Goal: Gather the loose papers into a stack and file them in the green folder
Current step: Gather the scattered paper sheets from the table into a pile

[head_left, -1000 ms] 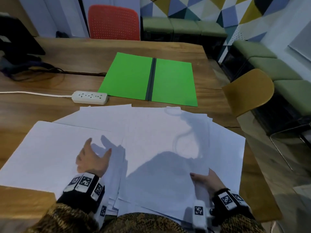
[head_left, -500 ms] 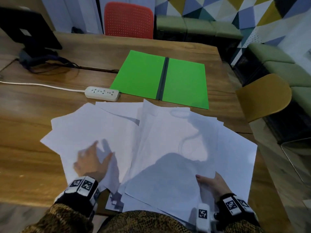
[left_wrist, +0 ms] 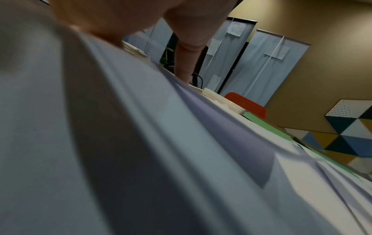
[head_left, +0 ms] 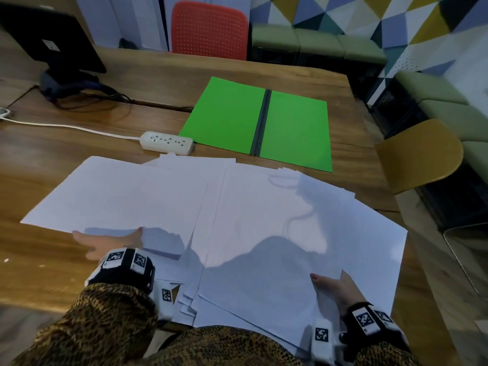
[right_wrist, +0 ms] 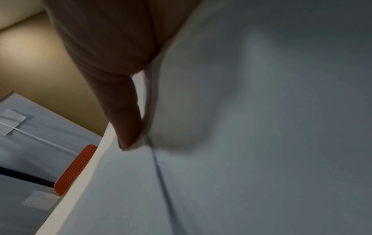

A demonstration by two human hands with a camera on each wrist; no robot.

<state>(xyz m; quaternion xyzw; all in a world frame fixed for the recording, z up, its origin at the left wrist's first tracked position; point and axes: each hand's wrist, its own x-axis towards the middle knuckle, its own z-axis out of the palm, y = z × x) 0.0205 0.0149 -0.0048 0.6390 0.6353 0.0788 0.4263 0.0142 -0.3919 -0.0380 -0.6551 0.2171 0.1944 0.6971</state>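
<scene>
Several loose white papers (head_left: 264, 207) lie fanned across the near half of the wooden table (head_left: 47, 273). Behind them the green folder (head_left: 229, 114) lies open and flat, dark spine in the middle. My left hand (head_left: 111, 241) is at the near edge of the leftmost sheet, fingers spread and hidden under its raised edge. The left wrist view shows a straight finger (left_wrist: 185, 63) meeting the papers (left_wrist: 141, 159). My right hand (head_left: 335, 286) pinches the near right part of the pile, thumb (right_wrist: 120, 111) on top of the papers (right_wrist: 261, 143).
A white power strip (head_left: 166, 140) with its cable lies just left of the folder, touching the far paper edges. A dark monitor (head_left: 52, 40) stands back left. A red chair (head_left: 208, 30) is behind the table, a yellow chair (head_left: 417, 154) at the right.
My left hand went from lying flat on the left sheets to their near edge, and those sheets shifted and now cover its fingers. The right hand kept its pinch.
</scene>
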